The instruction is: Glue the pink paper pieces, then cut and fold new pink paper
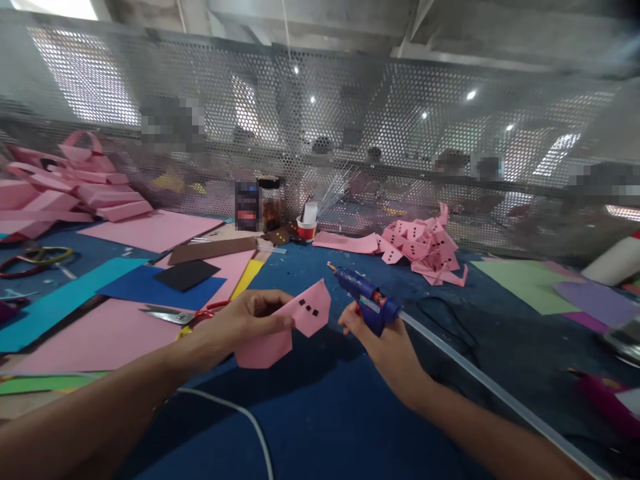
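My left hand (255, 317) pinches a folded pink paper piece (316, 312) that carries several small black squares near its pointed end. A second pink flap hangs below the fingers. My right hand (387, 347) is wrapped around a blue hot glue gun (363, 293), its nozzle pointing up and left, apart from the paper. From the back of the gun a long clear glue stick (490, 383) runs down to the lower right. Behind the gun lies a heap of similar pink paper pieces (423, 243) with black marks.
Red-handled scissors (173, 315) lie on coloured sheets at left, near a black piece (187, 275). Pink paper baskets (75, 180) pile up behind them. A red and white cup (307, 229) and a jar (271, 203) stand by the perforated screen (350, 120). A white cable (245, 413) crosses the front.
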`<state>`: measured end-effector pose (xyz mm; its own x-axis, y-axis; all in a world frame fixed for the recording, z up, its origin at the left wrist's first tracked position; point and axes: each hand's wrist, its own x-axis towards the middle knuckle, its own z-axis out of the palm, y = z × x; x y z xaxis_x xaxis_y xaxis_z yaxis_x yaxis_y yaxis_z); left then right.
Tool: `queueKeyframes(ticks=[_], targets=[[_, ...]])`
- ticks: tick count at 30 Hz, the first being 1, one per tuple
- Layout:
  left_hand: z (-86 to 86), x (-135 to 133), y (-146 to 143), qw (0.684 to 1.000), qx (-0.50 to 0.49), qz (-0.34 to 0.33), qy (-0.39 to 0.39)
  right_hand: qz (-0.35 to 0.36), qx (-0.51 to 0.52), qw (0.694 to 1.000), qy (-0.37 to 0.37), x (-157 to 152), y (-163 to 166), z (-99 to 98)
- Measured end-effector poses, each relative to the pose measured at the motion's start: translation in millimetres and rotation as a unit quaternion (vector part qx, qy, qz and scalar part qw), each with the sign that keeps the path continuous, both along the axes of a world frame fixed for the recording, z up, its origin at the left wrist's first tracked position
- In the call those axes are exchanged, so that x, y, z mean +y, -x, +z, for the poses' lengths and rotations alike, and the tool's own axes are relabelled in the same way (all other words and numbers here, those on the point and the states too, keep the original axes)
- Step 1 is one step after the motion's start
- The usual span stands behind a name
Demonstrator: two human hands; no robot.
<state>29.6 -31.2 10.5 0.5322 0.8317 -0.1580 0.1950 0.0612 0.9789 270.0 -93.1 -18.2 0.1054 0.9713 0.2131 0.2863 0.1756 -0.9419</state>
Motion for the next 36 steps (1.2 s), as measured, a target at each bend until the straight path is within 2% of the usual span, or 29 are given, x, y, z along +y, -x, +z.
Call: queueKeyframes(ticks=[6,11,18,24,30,36], targets=[[1.0,-7.1,-11.4,1.0,-0.001,0.0,-0.003,-0.014,-0.013,1.0,0.002,-4.8,1.1,4.6],[-4.3,0.4,-4.3,0.999,-0.017,0.035,-0.007,-0.037,-0.048,0.998,-0.027,-12.9,0.4,2.0],[-4.8,4.3,5.1,0.997,-0.066,0.047,0.02,0.043,-0.112,0.991,-0.067,-19.1,5.4,2.9],[-2.0,6.1,6.3,0.995,-0.061,0.077,0.034,0.037,-0.163,0.982,-0.091,-15.5,4.0,0.4],[-1.8,6.5,7.3,0.996,-0.057,0.063,0.037,0.042,-0.184,0.98,-0.063,-15.8,2.6,0.6],[-0.7,4.9,6.8,0.997,-0.048,0.048,0.025,0.048,-0.173,0.981,-0.069,-15.3,2.9,1.1]])
